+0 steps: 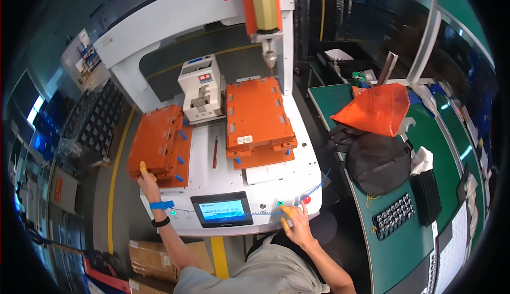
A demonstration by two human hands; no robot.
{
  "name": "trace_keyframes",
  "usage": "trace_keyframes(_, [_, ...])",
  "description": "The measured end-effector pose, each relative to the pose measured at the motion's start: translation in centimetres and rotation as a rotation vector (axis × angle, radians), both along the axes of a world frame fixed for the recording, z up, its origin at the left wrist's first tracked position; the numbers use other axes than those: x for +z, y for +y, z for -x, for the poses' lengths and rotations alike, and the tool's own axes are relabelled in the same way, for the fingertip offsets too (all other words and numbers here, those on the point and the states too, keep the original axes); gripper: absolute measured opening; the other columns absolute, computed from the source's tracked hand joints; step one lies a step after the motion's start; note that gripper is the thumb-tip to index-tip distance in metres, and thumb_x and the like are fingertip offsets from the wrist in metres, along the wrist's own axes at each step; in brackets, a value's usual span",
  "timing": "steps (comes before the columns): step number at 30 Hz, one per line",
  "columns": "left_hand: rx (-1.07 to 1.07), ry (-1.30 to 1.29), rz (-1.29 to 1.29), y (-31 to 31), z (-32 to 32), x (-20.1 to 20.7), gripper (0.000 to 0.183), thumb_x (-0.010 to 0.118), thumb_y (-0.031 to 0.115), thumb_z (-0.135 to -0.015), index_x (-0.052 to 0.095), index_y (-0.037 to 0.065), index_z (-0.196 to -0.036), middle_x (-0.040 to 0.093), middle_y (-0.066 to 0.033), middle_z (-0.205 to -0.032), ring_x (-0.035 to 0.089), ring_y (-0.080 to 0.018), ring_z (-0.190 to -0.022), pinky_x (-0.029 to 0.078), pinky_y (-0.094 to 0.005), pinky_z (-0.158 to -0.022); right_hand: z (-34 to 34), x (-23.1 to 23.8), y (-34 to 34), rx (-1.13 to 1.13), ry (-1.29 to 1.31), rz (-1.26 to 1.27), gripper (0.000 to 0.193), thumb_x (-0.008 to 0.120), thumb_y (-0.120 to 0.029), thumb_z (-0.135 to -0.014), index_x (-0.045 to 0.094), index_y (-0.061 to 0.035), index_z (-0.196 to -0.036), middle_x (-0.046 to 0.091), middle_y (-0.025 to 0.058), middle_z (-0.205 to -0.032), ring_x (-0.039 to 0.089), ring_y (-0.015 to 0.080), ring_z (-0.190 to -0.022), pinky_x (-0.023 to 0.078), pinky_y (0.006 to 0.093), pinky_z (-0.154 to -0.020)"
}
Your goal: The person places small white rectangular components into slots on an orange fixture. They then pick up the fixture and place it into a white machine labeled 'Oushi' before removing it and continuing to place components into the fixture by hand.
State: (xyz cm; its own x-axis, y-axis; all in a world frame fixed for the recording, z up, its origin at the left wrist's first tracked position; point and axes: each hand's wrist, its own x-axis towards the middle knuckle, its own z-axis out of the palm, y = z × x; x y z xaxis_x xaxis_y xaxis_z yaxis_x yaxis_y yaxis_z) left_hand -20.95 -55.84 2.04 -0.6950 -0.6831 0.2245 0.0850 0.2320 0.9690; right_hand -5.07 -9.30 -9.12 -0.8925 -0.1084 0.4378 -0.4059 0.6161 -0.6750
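Observation:
My left hand point(148, 181), with yellow finger cots, closes on the near edge of the left orange fixture point(154, 137). A blue wrist strap point(162, 205) and a dark band circle that wrist. My right hand point(298, 226), also in yellow finger cots, is at the machine's front panel, its fingers partly stretched by the green-ringed button point(280, 203). Whether a fingertip presses the button I cannot tell. The second orange fixture point(257, 110) sits on the right of the white machine bed, below the screwdriver spindle point(270, 57). Blue pins stick out from both fixtures.
Between the fixtures stand a white screw feeder point(202, 89) and a thin red tool point(215, 153). A lit screen point(222, 209) and a red button point(306, 200) are in front. A coiled blue cord point(255, 213) crosses the panel. At right, a green table point(393, 262) bears a black bag point(380, 161).

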Motion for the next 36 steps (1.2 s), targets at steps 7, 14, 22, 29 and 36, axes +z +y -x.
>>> trace_keyframes(7, [0.053,0.407,-0.233,3.8,4.4,6.5,0.051,0.057,0.052,-0.102,0.063,0.002,-0.108,0.064,-0.0082,-0.1,0.061,-0.0239,-0.094,0.051,-0.0406,-0.082,0.3,0.3,-0.2,0.043,0.012,-0.005,0.051,0.073,-0.002,-0.08,0.063,-0.005,-0.13,0.066,0.0129,-0.117,0.06,0.0318,-0.117,0.027,0.0589,-0.119])
trace_keyframes(14, [-0.136,0.582,-0.834,2.4,6.2,9.2,0.049,0.064,0.03,-0.09,0.059,0.002,-0.13,0.063,-0.0121,-0.13,0.061,-0.0299,-0.119,0.051,-0.0437,-0.101,0.4,2.0,0.0,0.044,0.054,-0.01,0.051,0.071,-0.001,-0.08,0.063,-0.0039,-0.13,0.066,0.0137,-0.116,0.059,0.0329,-0.116,0.027,0.0593,-0.12])
trace_keyframes(22, [0.098,0.739,0.004,5.3,-2.7,1.7,0.037,0.071,0.019,-0.082,0.064,-0.002,-0.113,0.068,-0.0193,-0.115,0.069,-0.0307,-0.097,0.057,-0.0462,-0.084,-1.7,4.2,1.4,-0.051,0.079,0.087,0.045,0.072,-0.009,-0.088,0.063,-0.0085,-0.133,0.065,0.0121,-0.128,0.057,0.0323,-0.128,0.032,0.0545,-0.119])
trace_keyframes(29, [0.053,0.61,-0.099,13.0,-1.5,-5.7,0.052,0.068,0.027,-0.085,0.057,-0.005,-0.124,0.063,-0.0233,-0.122,0.066,-0.0337,-0.1,0.056,-0.0513,-0.088,-7.7,7.8,0.8,-0.109,0.214,0.454,0.048,0.072,-0.015,-0.092,0.059,-0.0012,-0.136,0.065,0.0162,-0.132,0.059,0.0367,-0.124,0.045,0.045,-0.108])
trace_keyframes(36, [-0.944,0.32,-0.332,33.0,-10.7,-11.6,0.069,0.072,0.033,-0.083,0.049,-0.003,-0.136,0.058,-0.022,-0.13,0.062,-0.0334,-0.112,0.053,-0.0515,-0.097,-14.6,8.4,-2.3,-0.318,0.336,0.951,0.085,0.076,-0.034,-0.093,0.032,0.0036,-0.155,0.049,0.0167,-0.149,0.047,0.0273,-0.14,0.035,0.043,-0.117])
